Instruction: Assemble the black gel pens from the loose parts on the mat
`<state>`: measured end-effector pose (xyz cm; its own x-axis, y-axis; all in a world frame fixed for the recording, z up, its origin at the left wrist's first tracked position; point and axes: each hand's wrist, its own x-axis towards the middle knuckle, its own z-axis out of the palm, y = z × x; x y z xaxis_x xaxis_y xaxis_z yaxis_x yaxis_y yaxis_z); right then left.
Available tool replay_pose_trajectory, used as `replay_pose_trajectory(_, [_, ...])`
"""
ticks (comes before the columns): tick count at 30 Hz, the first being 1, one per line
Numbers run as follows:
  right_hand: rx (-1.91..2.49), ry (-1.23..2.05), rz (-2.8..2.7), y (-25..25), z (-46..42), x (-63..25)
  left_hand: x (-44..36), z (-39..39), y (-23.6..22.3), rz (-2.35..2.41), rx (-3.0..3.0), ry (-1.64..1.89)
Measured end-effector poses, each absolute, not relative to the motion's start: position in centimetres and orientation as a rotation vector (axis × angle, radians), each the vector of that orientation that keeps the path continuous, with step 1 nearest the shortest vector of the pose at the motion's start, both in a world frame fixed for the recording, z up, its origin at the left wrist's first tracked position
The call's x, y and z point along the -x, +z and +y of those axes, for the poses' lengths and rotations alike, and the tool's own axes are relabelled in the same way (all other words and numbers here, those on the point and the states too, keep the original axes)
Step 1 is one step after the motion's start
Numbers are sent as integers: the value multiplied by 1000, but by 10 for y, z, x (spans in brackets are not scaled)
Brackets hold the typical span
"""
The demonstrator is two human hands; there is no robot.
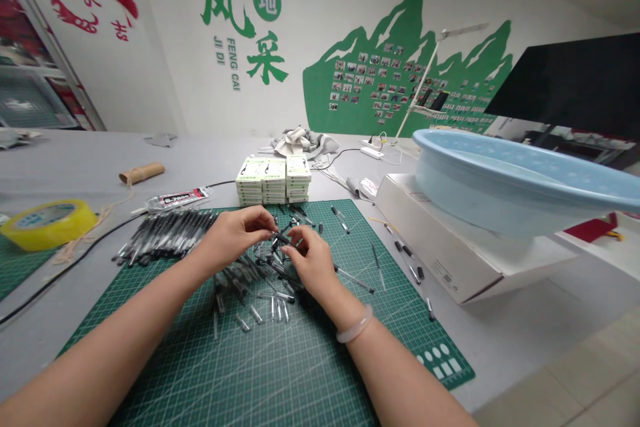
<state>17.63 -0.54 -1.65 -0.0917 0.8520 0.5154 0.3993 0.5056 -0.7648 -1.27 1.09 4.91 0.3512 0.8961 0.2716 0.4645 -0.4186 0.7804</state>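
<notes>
Over the green cutting mat [240, 367], my left hand [240, 233] and my right hand [311, 260] meet, each with thumb and fingers pinched on a small black pen part [282, 239]. Whether it is a cap or a grip section I cannot make out. Beneath and around the fingers lies a loose heap of black and clear pen parts [280, 270]. Several short clear pieces [279, 309] rest in front of it. To the left of my left hand, many pens [167, 233] lie side by side in a thick row.
Stacked white-green boxes [263, 180] stand behind the heap. At right, a blue basin [465, 180] rests on a white box [440, 247], with scattered pen parts [407, 250] beside it. Yellow tape [75, 221], a glue package [179, 199] and a black cable [95, 240] lie left.
</notes>
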Motion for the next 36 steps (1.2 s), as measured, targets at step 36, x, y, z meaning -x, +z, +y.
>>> replay_pose_trajectory(36, [802,1690,-1336,-12,-13,-171,33,-2,45,1018,-1718,942])
